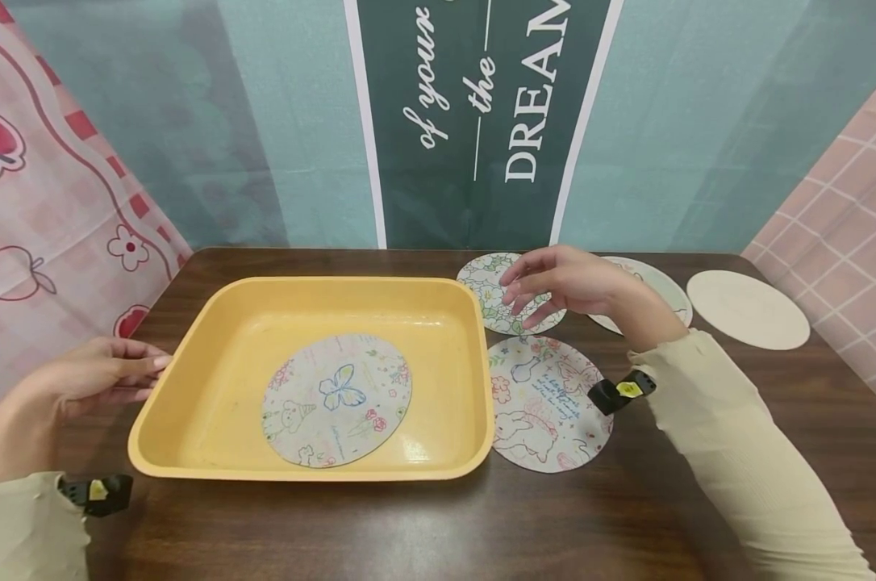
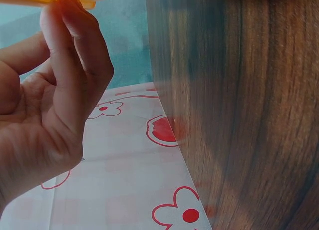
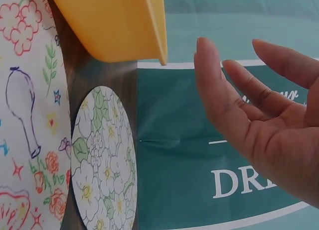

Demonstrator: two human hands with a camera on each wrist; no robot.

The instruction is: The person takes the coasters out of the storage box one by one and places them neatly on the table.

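A yellow tray [image 1: 227, 379] stands on the table, and a round disc with a blue butterfly drawing [image 1: 344, 411] lies inside it. My left hand [image 1: 111, 375] holds the tray's left rim; in the left wrist view its fingertips meet the yellow edge [image 2: 75, 2]. Over a round disc with white flowers and green leaves [image 1: 485, 282], my right hand [image 1: 569, 282] hovers with loosely bent fingers and nothing in them. Right of the tray lies a disc with coloured doodles and blue writing [image 1: 547, 403], its left edge partly hidden by the tray.
Behind my right wrist lies a pale green disc [image 1: 659, 282], partly covered. A plain cream disc [image 1: 750, 311] lies at the far right of the dark wooden table [image 1: 409, 532]. Cloth hangings surround the table's back and sides, including a patterned pink cloth [image 1: 60, 202] at left.
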